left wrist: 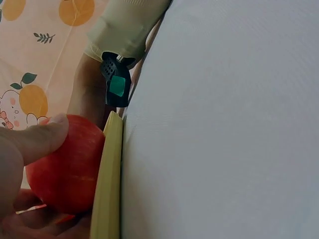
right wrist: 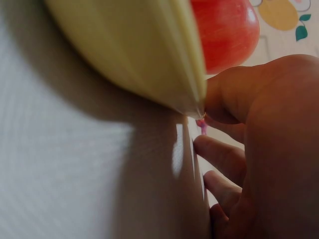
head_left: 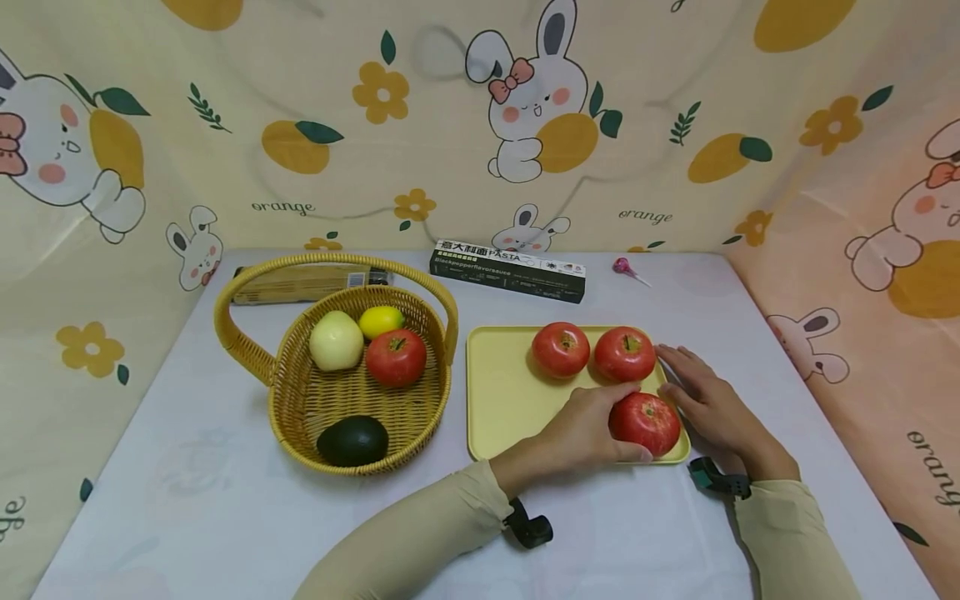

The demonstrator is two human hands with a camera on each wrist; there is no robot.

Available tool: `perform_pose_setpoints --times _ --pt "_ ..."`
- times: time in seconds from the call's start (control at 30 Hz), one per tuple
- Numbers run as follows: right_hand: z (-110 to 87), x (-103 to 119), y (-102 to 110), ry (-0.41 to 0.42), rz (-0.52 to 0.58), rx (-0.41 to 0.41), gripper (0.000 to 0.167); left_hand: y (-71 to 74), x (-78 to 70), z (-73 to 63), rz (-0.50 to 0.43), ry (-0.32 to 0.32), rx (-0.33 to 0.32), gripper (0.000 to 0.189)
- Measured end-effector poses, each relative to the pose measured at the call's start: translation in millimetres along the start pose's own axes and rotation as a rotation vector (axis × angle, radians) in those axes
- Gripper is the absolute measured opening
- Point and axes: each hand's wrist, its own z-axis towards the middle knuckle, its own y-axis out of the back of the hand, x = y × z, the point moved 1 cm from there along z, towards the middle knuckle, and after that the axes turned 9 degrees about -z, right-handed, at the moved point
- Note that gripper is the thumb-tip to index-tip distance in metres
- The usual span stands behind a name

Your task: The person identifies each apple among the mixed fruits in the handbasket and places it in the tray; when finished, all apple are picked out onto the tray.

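My left hand (head_left: 581,429) grips a red apple (head_left: 647,425) at the front right corner of the pale yellow tray (head_left: 502,400). In the left wrist view, its thumb lies across the apple (left wrist: 75,162), just inside the tray's rim (left wrist: 107,184). My right hand (head_left: 708,408) rests at the tray's right edge, fingers loosely extended. The right wrist view has its thumb right at the rim (right wrist: 194,89), the other fingers down by the tablecloth. Two more round red fruits, one at the back middle (head_left: 560,350) and one at the back right (head_left: 624,354), sit on the tray.
Left of the tray stands a wicker basket (head_left: 279,408) with a tall handle, holding a pale green fruit (head_left: 335,342), a lemon (head_left: 381,322), a tomato (head_left: 396,360) and an avocado (head_left: 352,442). Behind lie a pasta box (head_left: 506,273), a brown package (head_left: 288,285) and a lollipop (head_left: 622,266).
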Motion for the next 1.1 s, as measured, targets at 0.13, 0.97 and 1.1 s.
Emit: perform_pose_setpoints --times 0.13,0.97,1.1 --pt "-0.3 0.5 1.0 0.001 -0.004 0.0 0.075 -0.3 -2.2 -0.2 0.033 -0.016 -0.025 0.087" --pt "1.1 0.0 -1.1 0.016 -0.009 -0.017 0.074 11.8 -9.2 -3.2 0.143 -0.087 -0.05 0.079" --pt "1.1 0.2 -1.4 0.009 -0.013 -0.018 0.074 14.1 -9.3 -2.8 0.166 -0.112 -0.048 0.077"
